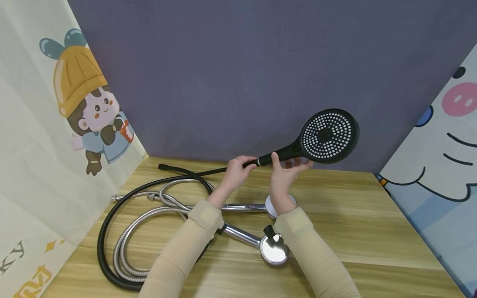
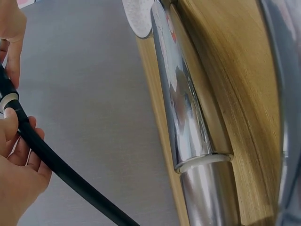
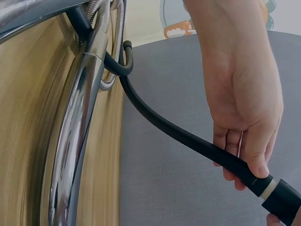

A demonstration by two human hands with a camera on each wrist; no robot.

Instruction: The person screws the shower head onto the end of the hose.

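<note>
Above the back edge of the table, a black hand shower head [image 1: 327,135] with pale nozzles is held up, its face turned toward the head camera. My right hand [image 1: 284,180] grips its handle [image 1: 288,153], thumb in front and fingers behind. My left hand [image 1: 238,170] pinches the end of the black shower hose [image 3: 188,141] between thumb and fingers. Hose and handle meet in line at a pale ring [image 3: 268,189]; a thin band of that ring shows between them. From the left hand the hose runs down to the tabletop on the left.
Two chrome shower heads lie on the wooden table [image 1: 357,215] beneath my arms: one with a shiny round back [image 1: 274,250], one with a white face [image 1: 271,207]. Coiled metal hoses [image 1: 124,240] and the looped black hose sit at the left. A grey panel [image 1: 223,82] stands behind.
</note>
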